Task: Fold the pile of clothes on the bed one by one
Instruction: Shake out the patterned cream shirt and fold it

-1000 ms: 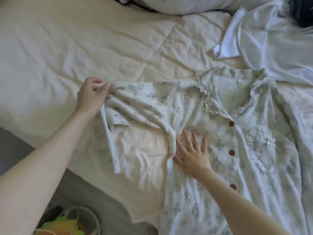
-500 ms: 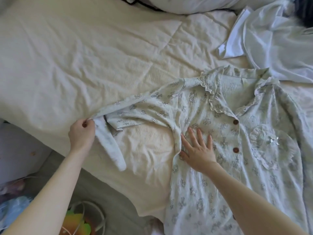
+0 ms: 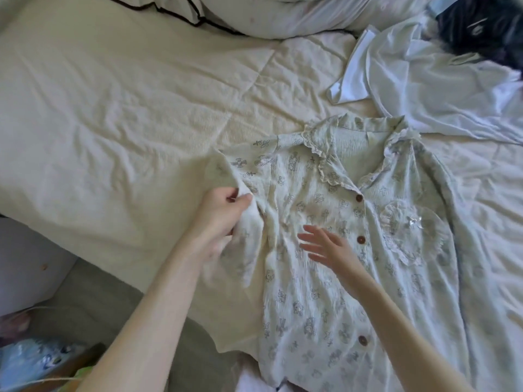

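Observation:
A pale green printed pyjama shirt (image 3: 325,292) with brown buttons and a frilled collar lies face up on the cream bed (image 3: 113,123). My left hand (image 3: 223,213) grips the shirt's left sleeve (image 3: 249,239), which is drawn in against the shirt's side. My right hand (image 3: 328,244) has its fingers straight and spread over the shirt's chest, left of the button row; whether it touches the fabric is unclear. A white garment (image 3: 418,80) lies crumpled at the upper right, and a dark garment (image 3: 486,32) sits in the far corner.
White pillows (image 3: 254,12) lie along the head of the bed. The bed's near edge runs diagonally at lower left, with grey floor (image 3: 93,301) below it. A colourful bag or basket (image 3: 39,366) sits on the floor at the bottom left.
My left hand has carried the sleeve from stretched out at the left in toward the shirt's body. My right hand has shifted slightly and looks blurred.

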{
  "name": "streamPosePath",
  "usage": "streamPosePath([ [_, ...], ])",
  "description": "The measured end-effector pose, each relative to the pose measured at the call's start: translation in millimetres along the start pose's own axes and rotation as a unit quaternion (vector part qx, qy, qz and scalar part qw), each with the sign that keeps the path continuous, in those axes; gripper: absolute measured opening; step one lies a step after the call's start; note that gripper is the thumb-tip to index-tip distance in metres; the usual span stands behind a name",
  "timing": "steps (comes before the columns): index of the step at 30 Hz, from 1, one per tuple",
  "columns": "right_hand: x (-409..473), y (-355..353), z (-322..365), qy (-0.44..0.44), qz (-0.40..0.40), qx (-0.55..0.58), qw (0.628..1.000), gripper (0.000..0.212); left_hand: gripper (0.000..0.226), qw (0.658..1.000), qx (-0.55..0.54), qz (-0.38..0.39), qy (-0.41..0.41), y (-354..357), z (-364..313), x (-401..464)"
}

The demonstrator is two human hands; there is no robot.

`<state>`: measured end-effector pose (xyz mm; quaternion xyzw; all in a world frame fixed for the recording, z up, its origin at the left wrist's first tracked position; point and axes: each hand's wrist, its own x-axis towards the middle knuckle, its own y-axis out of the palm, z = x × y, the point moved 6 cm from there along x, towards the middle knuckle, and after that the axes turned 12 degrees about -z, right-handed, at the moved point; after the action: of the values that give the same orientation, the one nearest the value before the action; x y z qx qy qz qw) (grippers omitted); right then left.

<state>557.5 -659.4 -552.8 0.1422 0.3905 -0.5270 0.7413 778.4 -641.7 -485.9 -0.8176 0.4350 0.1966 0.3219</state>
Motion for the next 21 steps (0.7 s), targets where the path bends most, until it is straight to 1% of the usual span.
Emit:
streamPosePath([
  [1, -9.1, -15.3, -4.2, 0.025, -0.014, 0.082, 0.996, 0.041, 0.014, 0.999, -0.002, 0.035, 0.028, 27.8, -9.6, -9.9],
  [2, -16.0, -33.5, -10.6, 0.039, -0.036, 0.154, 0.987, 0.041, 0.014, 0.995, -0.002, 0.086, 0.053, 60.0, -19.0, -23.5],
  [3, -20.9, -52.2, -18.5, 0.053, -0.064, 0.216, 0.973, 0.041, 0.018, 0.986, 0.012, 0.152, 0.074, 93.4, -26.4, -40.5],
  [4, -25.0, -70.9, -28.2, 0.065, -0.094, 0.264, 0.958, 0.04, 0.032, 0.97, 0.043, 0.222, 0.091, 127.1, -30.0, -59.1],
  [5, -27.9, -87.0, -37.9, 0.069, -0.118, 0.285, 0.949, 0.041, 0.044, 0.95, 0.081, 0.282, 0.108, 158.5, -28.2, -76.7],
  [6, -29.9, -100.8, -47.4, 0.07, -0.133, 0.283, 0.947, 0.041, 0.05, 0.933, 0.124, 0.315, 0.124, 184.1, -23.4, -90.0],
  [7, -30.8, -111.3, -56.2, 0.07, -0.142, 0.259, 0.953, 0.042, 0.051, 0.922, 0.164, 0.321, 0.144, 201.9, -16.6, -97.7],
  [9, -28.8, -126.4, -71.6, 0.069, -0.168, 0.171, 0.968, 0.047, 0.05, 0.914, 0.232, 0.283, 0.173, 214.4, 1.9, -99.9],
  [11, -21.2, -133.8, -77.3, 0.039, -0.208, 0.057, 0.976, 0.059, 0.049, 0.919, 0.27, 0.237, 0.162, 206.6, 28.4, -91.2],
  [12, -15.2, -133.7, -75.4, 0.005, -0.221, -0.006, 0.975, 0.058, 0.05, 0.922, 0.283, 0.218, 0.147, 201.2, 44.5, -86.5],
  [13, -8.3, -130.9, -73.2, -0.028, -0.23, -0.07, 0.97, 0.051, 0.052, 0.923, 0.296, 0.207, 0.133, 196.5, 60.0, -83.3],
  [14, -2.5, -126.4, -71.0, -0.045, -0.234, -0.121, 0.964, 0.038, 0.055, 0.923, 0.306, 0.201, 0.119, 194.2, 73.8, -82.6],
  [15, 4.3, -122.6, -71.0, -0.041, -0.239, -0.14, 0.96, 0.027, 0.058, 0.923, 0.311, 0.2, 0.107, 195.2, 85.0, -84.0],
  [16, 12.3, -122.2, -73.9, -0.014, -0.242, -0.132, 0.961, 0.023, 0.06, 0.923, 0.312, 0.203, 0.102, 199.3, 92.3, -86.5],
  [17, 18.5, -125.2, -78.8, 0.035, -0.246, -0.089, 0.965, 0.023, 0.061, 0.921, 0.312, 0.207, 0.105, 205.9, 95.8, -90.4],
  [19, 24.8, -133.2, -85.6, 0.138, -0.217, 0.063, 0.965, 0.018, 0.058, 0.921, 0.306, 0.2, 0.136, 221.6, 95.0, -98.3],
  [20, 25.9, -137.6, -85.7, 0.175, -0.187, 0.147, 0.956, 0.012, 0.054, 0.925, 0.296, 0.183, 0.154, 228.1, 91.9, -101.8],
  [21, 25.3, -144.4, -84.8, 0.193, -0.151, 0.214, 0.946, 0.008, 0.05, 0.929, 0.287, 0.16, 0.171, 232.8, 87.1, -105.2],
])
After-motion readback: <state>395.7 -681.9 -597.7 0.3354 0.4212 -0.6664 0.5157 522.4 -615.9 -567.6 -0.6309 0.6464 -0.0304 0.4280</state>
